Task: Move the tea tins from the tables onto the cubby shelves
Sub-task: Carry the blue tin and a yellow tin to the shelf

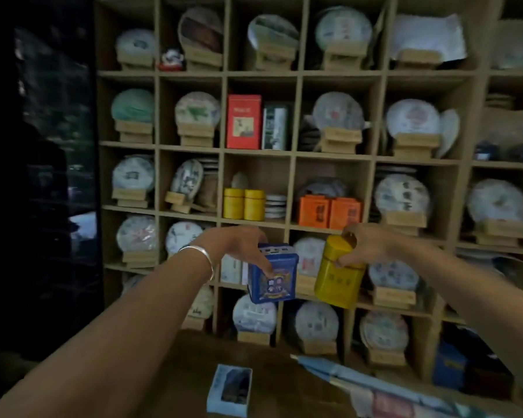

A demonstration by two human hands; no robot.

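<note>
A person lifts two tea tins toward a wall of cubby shelves [287, 226], one in each hand, above a dim tabletop [194, 351]. The left hand [239, 244], a silver bracelet [200, 260] at its wrist, has its grip closed over the top of a blue tin [274, 279], thumb pressed on the front face. The right hand [366, 244] pinches a yellow tin [338, 276] near its lid, the tin tilted slightly. Both tins hang in the air in front of the lower rows, not yet on any shelf. Most cubbies already hold wrapped tea cakes [133, 175] on wooden stands; the middle cubby with two small yellow canisters [244, 204] and stacked saucers [275, 206] looks crowded. The likely risk is a knock: sliding a tin into a full cubby could topple a tea cake or canister. The yellow tin, held high by fingertips alone, could also slip or swing. A small blue box [230, 390] lies on the tabletop.
</note>
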